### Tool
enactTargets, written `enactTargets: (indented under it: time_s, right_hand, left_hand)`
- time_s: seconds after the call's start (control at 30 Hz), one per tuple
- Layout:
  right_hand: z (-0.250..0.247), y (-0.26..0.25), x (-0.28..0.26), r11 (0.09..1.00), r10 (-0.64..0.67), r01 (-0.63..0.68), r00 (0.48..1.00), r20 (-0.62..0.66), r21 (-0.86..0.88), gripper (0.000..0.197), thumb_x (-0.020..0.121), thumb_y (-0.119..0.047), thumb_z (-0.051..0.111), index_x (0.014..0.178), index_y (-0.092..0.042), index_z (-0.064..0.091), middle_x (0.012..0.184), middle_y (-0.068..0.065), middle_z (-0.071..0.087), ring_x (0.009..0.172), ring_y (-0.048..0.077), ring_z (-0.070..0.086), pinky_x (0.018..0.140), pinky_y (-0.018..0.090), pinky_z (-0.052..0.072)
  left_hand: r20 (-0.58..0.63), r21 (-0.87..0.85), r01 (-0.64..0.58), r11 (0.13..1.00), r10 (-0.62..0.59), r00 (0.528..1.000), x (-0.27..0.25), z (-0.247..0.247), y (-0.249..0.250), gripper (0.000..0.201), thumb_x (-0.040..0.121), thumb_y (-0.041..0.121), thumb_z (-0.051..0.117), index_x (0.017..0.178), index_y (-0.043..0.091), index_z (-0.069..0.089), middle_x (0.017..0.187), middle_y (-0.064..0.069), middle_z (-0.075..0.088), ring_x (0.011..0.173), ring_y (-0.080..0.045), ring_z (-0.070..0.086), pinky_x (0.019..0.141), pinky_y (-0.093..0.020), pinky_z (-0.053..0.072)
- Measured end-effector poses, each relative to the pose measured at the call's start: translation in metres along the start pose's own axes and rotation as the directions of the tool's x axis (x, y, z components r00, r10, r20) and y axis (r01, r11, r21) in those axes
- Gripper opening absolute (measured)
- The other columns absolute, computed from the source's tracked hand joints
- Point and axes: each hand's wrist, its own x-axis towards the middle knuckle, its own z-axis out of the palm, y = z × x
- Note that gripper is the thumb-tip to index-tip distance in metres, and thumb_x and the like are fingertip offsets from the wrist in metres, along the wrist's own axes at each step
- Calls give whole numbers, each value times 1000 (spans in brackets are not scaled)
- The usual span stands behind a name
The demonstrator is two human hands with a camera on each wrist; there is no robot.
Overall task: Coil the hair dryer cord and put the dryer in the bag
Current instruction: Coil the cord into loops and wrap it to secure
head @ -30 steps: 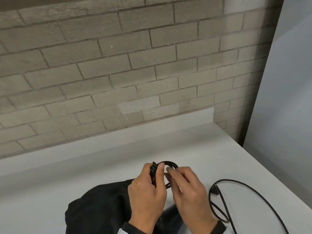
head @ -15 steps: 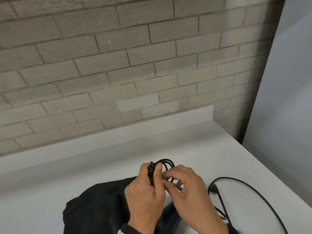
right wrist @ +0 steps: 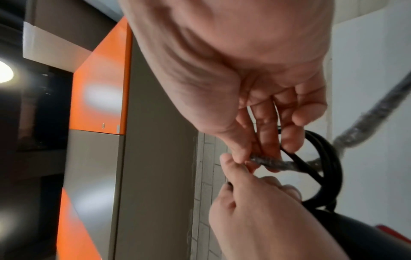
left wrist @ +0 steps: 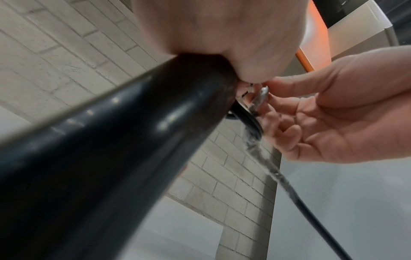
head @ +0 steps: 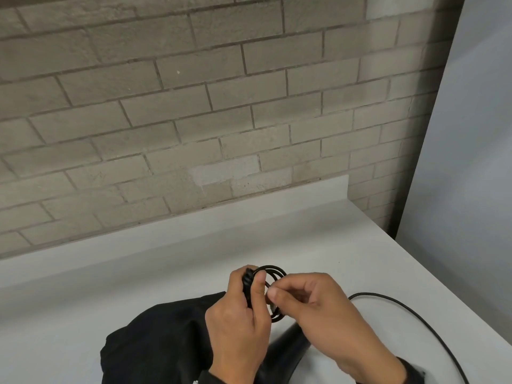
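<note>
**Head view: another loop added to the coil**

Head view: half a second before, our right hand [head: 318,309] had lain close against the coil; now it had drawn slightly aside, thumb and forefinger pinching the cord [head: 273,293] to lay on a further turn. Our left hand [head: 243,309] clenched the gathered loops, several thin round black rings standing upright above the white countertop [head: 138,273]. The loose remainder of cord [head: 410,314] curved over the counter to the right, so we judged the coiling well on but unfinished. The black fabric bag [head: 155,342], soft and crumpled, lay beneath our left wrist, and the hair dryer [head: 288,347] showed glossy and rounded between our forearms, not yet in the bag.

Left wrist view: the dryer's smooth black barrel [left wrist: 111,149] filled the frame, shiny with highlights, held under our left palm. The cord ran off blurred below our right fingers [left wrist: 289,105].

Right wrist view: our right fingertips [right wrist: 266,140] pinched a cord strand beside the rubbery black loops [right wrist: 329,158].
</note>
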Motion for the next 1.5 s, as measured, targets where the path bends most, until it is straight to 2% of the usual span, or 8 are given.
enactTargets:
  time_s: [0.3,0.53,0.63,0.93,1.07,1.27,1.37,1.5]
  right_hand:
    - [31,-1,-3,855,-239,147,963,-126,-498,32,97,-37,41,82,-16,60,67,-1,58,69,18,51,64,30,45]
    - [37,9,1,978,-156,128,973,-169,-164,21,98,-24,50,85,-20,67,80,-1,69,78,13,64,73,33,53]
    - [24,-1,3,998,-66,67,995,-74,12,24,98,-20,52,83,-17,69,81,1,72,77,10,67,75,25,55]
    - [-13,-20,12,963,66,-104,985,156,247,28,99,-16,50,90,3,68,74,13,65,68,22,64,80,38,55]
    - [-18,-23,16,895,133,-216,964,229,391,29,98,-20,52,91,2,68,74,15,58,63,23,58,66,31,54]
    - [-17,-14,11,642,75,-348,915,396,683,29,88,-7,67,112,9,66,95,19,65,82,24,65,79,33,54]
    - [-8,-6,7,772,29,-217,951,309,597,37,73,4,75,109,-1,71,95,17,69,86,23,66,80,31,53]
    - [9,10,0,982,-129,122,991,43,144,50,67,-6,83,104,-37,71,98,-2,73,90,6,65,81,24,52]
  left_hand:
    - [-13,-100,53,994,-54,998,0,2,-6,52,99,60,26,102,20,60,52,19,51,48,3,55,46,-2,35]
    - [12,-95,96,991,-96,995,-3,4,-12,47,95,66,27,101,31,57,57,16,60,57,-2,62,50,-13,45]
    - [9,-104,100,990,-100,995,-2,2,-11,47,92,74,20,105,41,52,59,18,62,58,-2,64,50,-16,47]
    - [68,-135,90,987,-82,994,-2,1,-7,37,89,75,25,114,53,42,60,17,60,46,-11,56,45,-27,47]
    - [98,-111,62,992,-52,994,0,-2,-5,27,92,63,29,106,48,45,71,20,61,51,-9,58,44,-14,39]
    - [93,-83,53,995,-45,995,6,-3,-10,36,93,69,26,101,42,49,67,13,61,46,-11,56,44,-27,47]
    - [109,-82,67,994,-58,992,6,-1,-12,30,92,66,30,98,43,48,68,14,63,48,-10,59,45,-31,50]
    - [132,-66,117,991,-107,985,6,-1,-13,31,87,70,26,95,46,45,72,19,64,56,-11,61,49,-27,48]
